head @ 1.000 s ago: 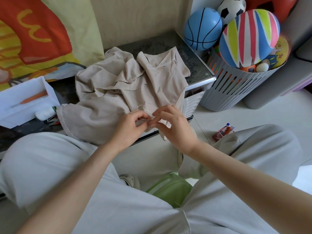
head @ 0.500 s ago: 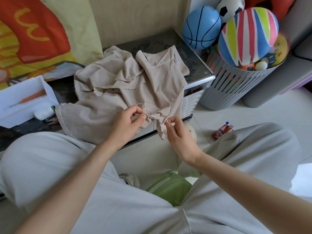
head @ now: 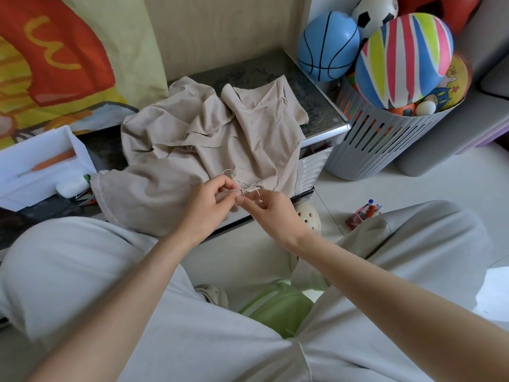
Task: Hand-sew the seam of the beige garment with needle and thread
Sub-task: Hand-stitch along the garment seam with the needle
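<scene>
Head view: left hand [head: 208, 206] pinch on beige garment [head: 220, 139] seam, right hand [head: 274, 209] pinch on thread [head: 228, 171], needle itself indistinct.

The person wears loose, pale grey trousers [head: 82, 271] of soft, creased cloth, with a top [head: 248, 359] of the same shade that has a stitched hem. Cream clogs [head: 307, 219] with round holes cover the feet. The left forearm [head: 124, 293] and right forearm [head: 385, 279] are bare down to the left grip [head: 209, 205] and right grip [head: 275, 213].

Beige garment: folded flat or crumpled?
Crumpled. The beige garment lies bunched in uneven folds and creases on the table.
</scene>
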